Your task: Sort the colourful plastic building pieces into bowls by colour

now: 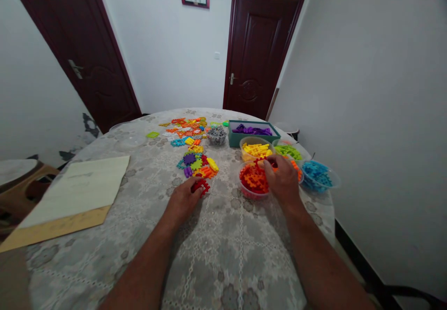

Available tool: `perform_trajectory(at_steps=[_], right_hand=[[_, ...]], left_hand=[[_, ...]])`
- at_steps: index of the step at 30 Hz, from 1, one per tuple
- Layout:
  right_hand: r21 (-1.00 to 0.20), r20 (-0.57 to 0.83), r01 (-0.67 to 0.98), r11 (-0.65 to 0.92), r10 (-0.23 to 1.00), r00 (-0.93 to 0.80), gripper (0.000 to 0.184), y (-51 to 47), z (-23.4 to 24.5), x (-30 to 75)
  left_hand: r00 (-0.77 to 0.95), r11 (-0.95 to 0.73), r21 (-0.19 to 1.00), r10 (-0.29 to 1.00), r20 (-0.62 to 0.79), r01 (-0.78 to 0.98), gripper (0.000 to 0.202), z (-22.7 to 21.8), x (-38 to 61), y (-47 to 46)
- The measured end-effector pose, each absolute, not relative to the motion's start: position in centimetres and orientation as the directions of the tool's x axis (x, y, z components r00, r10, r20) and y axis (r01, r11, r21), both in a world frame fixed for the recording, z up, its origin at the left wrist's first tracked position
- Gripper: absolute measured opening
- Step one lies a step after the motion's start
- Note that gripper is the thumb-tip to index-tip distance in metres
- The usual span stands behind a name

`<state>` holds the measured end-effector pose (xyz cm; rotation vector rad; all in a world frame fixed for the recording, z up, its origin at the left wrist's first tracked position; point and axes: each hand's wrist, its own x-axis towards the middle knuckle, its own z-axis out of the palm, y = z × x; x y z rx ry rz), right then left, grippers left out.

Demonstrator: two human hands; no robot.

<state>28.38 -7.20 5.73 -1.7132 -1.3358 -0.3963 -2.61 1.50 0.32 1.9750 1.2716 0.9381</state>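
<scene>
My left hand (184,201) is closed on a dark red plastic building piece (202,186), just above the tablecloth in front of a pile of mixed pieces (196,162). Over the right side of a clear tub (254,195), my right hand (284,177) pinches a red building piece (259,162) between thumb and fingers. Red and orange pieces (253,178) fill that tub. Part of the pinched piece is hidden by the fingers. Right behind stands a tub of yellow pieces (257,149).
A green box of purple pieces (254,138), a bowl of grey pieces (217,134), and tubs of lime pieces (288,151) and blue pieces (316,175) stand around. Orange pieces (188,127) lie scattered at the back. Paper sheets (80,184) cover the table's left side.
</scene>
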Motion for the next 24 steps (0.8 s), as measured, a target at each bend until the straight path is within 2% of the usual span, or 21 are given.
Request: perform_trajectory(at_steps=[6,12,14,16,20,22,24], right_hand=[[-0.366,0.664,0.928,-0.077,0.677,0.318,0.026,-6.5,4.2,29.5],[-0.361,0.717,0.932,-0.034,0.628,0.301,0.026,-6.8,4.8,29.0],[-0.353,0.765,0.934,0.056,0.593,0.254,0.025,-7.4,5.5,27.9],[-0.319,0.795,0.924,0.213,0.591,0.138,0.022,-8.3,6.0,26.0],[-0.281,0.722,0.810,0.514,0.670,-0.174,0.024,-10.4,6.3,21.1],[-0.317,0.650,0.771,0.552,0.718,-0.247,0.025,-11.1,5.9,19.1],[-0.381,0.616,0.753,0.536,0.755,-0.226,0.022,-11.3,5.5,17.9]], left_hand=[[0.258,-0.325,0.826,0.939,0.226,0.459,0.038,0.8,-2.5,1.2],[0.249,-0.254,0.886,0.954,0.165,0.388,0.036,1.4,-2.2,0.9],[0.301,-0.226,0.926,0.945,0.132,0.304,0.035,1.6,-2.0,0.7],[0.372,-0.181,0.962,0.923,0.095,0.205,0.036,2.0,-1.8,0.3],[0.505,-0.090,0.995,0.861,0.056,0.044,0.033,3.0,-1.4,-0.8],[0.572,-0.066,0.997,0.818,0.069,-0.026,0.030,3.4,-1.2,-1.3],[0.621,-0.046,0.997,0.780,0.076,-0.065,0.029,3.6,-1.0,-1.6]])
